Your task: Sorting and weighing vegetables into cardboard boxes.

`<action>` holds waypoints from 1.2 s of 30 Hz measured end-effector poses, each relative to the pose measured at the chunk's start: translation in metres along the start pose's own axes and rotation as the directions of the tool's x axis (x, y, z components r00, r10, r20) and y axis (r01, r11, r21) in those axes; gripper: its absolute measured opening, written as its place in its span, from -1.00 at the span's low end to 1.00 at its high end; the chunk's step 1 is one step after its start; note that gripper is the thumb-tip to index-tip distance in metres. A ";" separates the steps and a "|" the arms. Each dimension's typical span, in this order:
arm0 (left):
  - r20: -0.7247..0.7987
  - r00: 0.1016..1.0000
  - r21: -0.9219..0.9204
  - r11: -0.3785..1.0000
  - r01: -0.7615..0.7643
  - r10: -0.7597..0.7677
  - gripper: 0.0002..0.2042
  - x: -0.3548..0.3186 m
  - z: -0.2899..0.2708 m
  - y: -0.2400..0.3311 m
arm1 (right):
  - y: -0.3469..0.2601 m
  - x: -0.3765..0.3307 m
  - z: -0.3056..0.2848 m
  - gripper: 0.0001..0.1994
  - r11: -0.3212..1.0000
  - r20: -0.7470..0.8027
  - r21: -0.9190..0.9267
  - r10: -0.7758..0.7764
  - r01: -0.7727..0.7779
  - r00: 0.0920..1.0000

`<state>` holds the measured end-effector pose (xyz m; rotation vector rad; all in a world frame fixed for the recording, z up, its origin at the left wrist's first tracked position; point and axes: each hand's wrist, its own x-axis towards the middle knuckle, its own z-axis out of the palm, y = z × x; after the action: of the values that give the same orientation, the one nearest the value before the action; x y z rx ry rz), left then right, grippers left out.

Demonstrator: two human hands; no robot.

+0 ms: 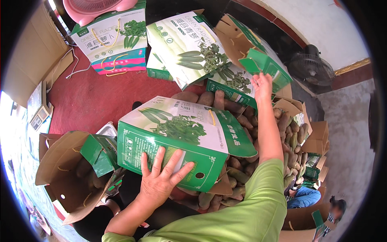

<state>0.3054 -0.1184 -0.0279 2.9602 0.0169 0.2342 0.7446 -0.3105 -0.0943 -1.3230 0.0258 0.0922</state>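
My left hand (158,177) lies with fingers spread against the green side of a printed cardboard radish box (173,125), which rests tilted in front of me. My right arm stretches forward to the far right, where my right hand (263,82) has its fingers closed at the green end flap of another cardboard box (268,66). That second box has its brown inside showing. Under and beside the near box lies a heap of radishes (238,175), brownish and dull green, partly hidden by the box and my right arm.
An opened cardboard box (78,177) with radishes inside stands at the left. More printed boxes (185,48) sit at the back, and a pink plastic basket (96,7) tops one. A black fan (312,66) is at far right. Another person (304,197) appears lower right.
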 end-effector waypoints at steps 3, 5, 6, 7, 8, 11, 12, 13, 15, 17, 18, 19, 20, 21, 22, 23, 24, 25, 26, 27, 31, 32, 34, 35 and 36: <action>0.004 1.000 -0.002 1.000 0.004 -0.004 -0.47 0.000 0.000 0.000 | 0.019 0.006 -0.006 -0.47 0.986 -0.196 -0.146 0.048 -0.078 0.979; -0.004 1.000 -0.007 1.000 -0.021 0.021 -0.47 -0.001 0.001 0.000 | 0.033 0.009 -0.010 -0.49 0.968 -0.378 -0.191 0.082 -0.164 0.922; -0.004 1.000 -0.004 1.000 -0.015 0.015 -0.47 0.000 0.001 -0.001 | 0.041 0.009 -0.012 -0.49 0.968 -0.373 -0.191 0.085 -0.166 0.924; -0.005 1.000 -0.003 1.000 -0.014 0.014 -0.47 0.001 0.000 -0.001 | 0.047 0.008 -0.014 -0.54 0.907 -0.222 -0.262 0.276 -0.330 0.935; -0.002 1.000 -0.001 1.000 -0.008 0.008 -0.47 0.000 -0.001 -0.001 | 0.054 0.003 -0.012 -0.59 0.809 -0.077 -0.358 0.472 -0.466 0.878; 0.010 0.999 0.007 0.999 0.034 -0.035 -0.46 -0.001 -0.001 0.000 | 0.064 -0.040 0.041 -0.72 0.705 0.156 -0.547 0.615 -0.450 0.773; 0.014 0.999 0.008 0.999 0.035 -0.035 -0.46 -0.002 -0.001 0.000 | 0.069 -0.047 0.058 -0.73 0.651 0.207 -0.654 0.644 -0.385 0.737; 0.017 1.000 -0.001 1.000 0.026 -0.026 -0.46 -0.003 -0.001 -0.002 | 0.074 -0.054 0.077 -0.69 0.581 0.295 -0.799 0.604 -0.156 0.741; 0.016 1.000 -0.002 1.000 0.025 -0.025 -0.46 -0.004 -0.001 -0.003 | 0.088 -0.055 0.105 -0.59 0.277 0.595 -0.801 0.475 0.531 0.649; -0.006 0.998 -0.037 0.997 0.065 -0.066 -0.44 -0.005 0.000 -0.005 | 0.095 -0.063 0.135 -0.53 0.073 0.511 -0.806 0.586 0.587 0.629; -0.008 0.998 -0.040 0.997 0.068 -0.068 -0.44 -0.004 0.000 -0.006 | 0.094 -0.066 0.149 -0.49 -0.026 0.476 -0.781 0.622 0.624 0.622; -0.006 0.996 -0.059 0.994 0.094 -0.094 -0.43 -0.004 -0.002 -0.008 | 0.098 -0.064 0.157 -0.42 0.035 0.556 -0.740 0.594 0.672 0.581; 0.001 0.992 -0.074 0.989 0.124 -0.125 -0.41 -0.005 -0.003 -0.010 | 0.104 -0.066 0.166 -0.35 0.100 0.634 -0.689 0.563 0.718 0.530; -0.022 0.992 -0.058 0.991 0.119 -0.121 -0.38 -0.005 -0.002 -0.013 | 0.103 -0.071 0.179 -0.31 0.174 0.748 -0.603 0.463 0.778 0.476; -0.022 0.992 -0.060 0.990 0.126 -0.127 -0.38 -0.005 -0.003 -0.013 | 0.102 -0.076 0.191 -0.26 0.235 0.841 -0.505 0.350 0.831 0.412; -0.023 0.990 -0.082 0.987 0.137 -0.139 -0.38 -0.004 -0.003 -0.014 | 0.103 -0.078 0.205 -0.26 0.274 0.873 -0.476 0.257 0.836 0.414; -0.020 0.989 -0.109 0.984 0.143 -0.146 -0.38 -0.005 -0.004 -0.015 | 0.101 -0.077 0.214 -0.25 0.307 0.893 -0.451 0.164 0.838 0.420; -0.017 0.990 -0.116 0.984 0.138 -0.141 -0.38 -0.005 -0.003 -0.016 | 0.095 -0.072 0.218 -0.27 0.287 0.904 -0.427 0.116 0.858 0.411; -0.027 0.989 -0.119 0.983 0.138 -0.143 -0.38 -0.006 -0.003 -0.018 | 0.087 -0.076 0.220 -0.35 0.331 0.897 -0.438 0.102 0.836 0.430; -0.040 0.990 -0.124 0.983 0.132 -0.138 -0.37 -0.005 -0.003 -0.020 | 0.076 -0.076 0.219 -0.41 0.422 0.850 -0.526 0.261 0.738 0.457; -0.043 0.991 -0.101 0.987 0.123 -0.128 -0.36 -0.010 -0.004 -0.018 | 0.018 -0.076 0.188 -0.56 0.663 0.768 -0.629 0.447 0.406 0.459; -0.040 0.992 -0.087 0.989 0.116 -0.120 -0.34 -0.011 -0.005 -0.019 | -0.016 -0.088 0.183 -0.58 0.647 0.693 -0.689 0.459 0.325 0.555; -0.038 0.994 -0.076 0.992 0.096 -0.099 -0.33 -0.012 -0.008 -0.018 | -0.054 -0.097 0.152 -0.62 0.756 0.637 -0.622 0.336 0.206 0.694; -0.049 0.994 -0.096 0.991 0.088 -0.093 -0.32 -0.010 -0.006 -0.016 | -0.081 -0.110 0.134 -0.64 0.764 0.597 -0.610 0.267 0.212 0.757; -0.056 0.994 -0.103 0.991 0.090 -0.096 -0.30 -0.008 -0.003 -0.015 | -0.095 -0.127 0.117 -0.66 0.782 0.570 -0.575 0.171 0.241 0.804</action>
<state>0.2975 -0.1028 -0.0291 2.8422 0.1464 0.3025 0.6218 -0.2273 0.0356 -1.9157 -0.6322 0.5270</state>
